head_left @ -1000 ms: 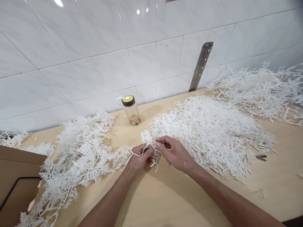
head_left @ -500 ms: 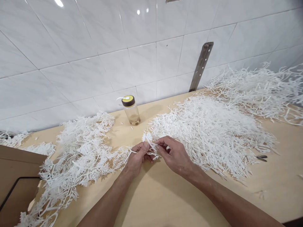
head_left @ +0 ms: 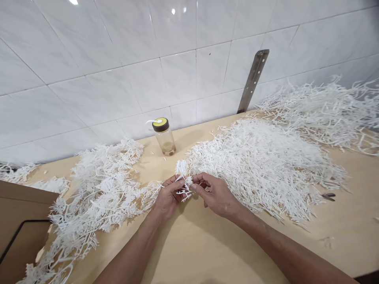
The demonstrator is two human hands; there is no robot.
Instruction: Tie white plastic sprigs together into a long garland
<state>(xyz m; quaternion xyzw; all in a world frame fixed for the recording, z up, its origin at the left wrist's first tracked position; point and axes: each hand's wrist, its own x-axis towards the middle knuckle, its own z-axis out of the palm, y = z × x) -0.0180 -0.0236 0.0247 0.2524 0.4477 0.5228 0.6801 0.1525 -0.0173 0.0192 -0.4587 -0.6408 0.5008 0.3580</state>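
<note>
Between my hands is a branched white plastic piece (head_left: 181,169) with many thin prongs, looking like a moulded sprue. My left hand (head_left: 168,199) pinches it between thumb and fingers from the left. From the right, my right hand (head_left: 218,196) has its thumb and index finger closed at the edge of the same piece; what exactly lies between those fingertips is too small to make out. Just beyond my right hand spreads a large heap of thin white plastic slivers (head_left: 260,169). Left of my left hand lies a pile of branched white pieces (head_left: 103,185).
A clear bottle with a yellow and dark lid (head_left: 165,139) stands near the tiled wall (head_left: 118,90). A perforated metal strip (head_left: 253,81) leans there. More white strands (head_left: 322,110) lie back right, a small dark tool (head_left: 328,196) at right, a cardboard box (head_left: 26,209) at left.
The white piece has turned in my left hand, and more of its prongs show between the hands. My right hand has shifted slightly left, its fingertips close to the piece.
</note>
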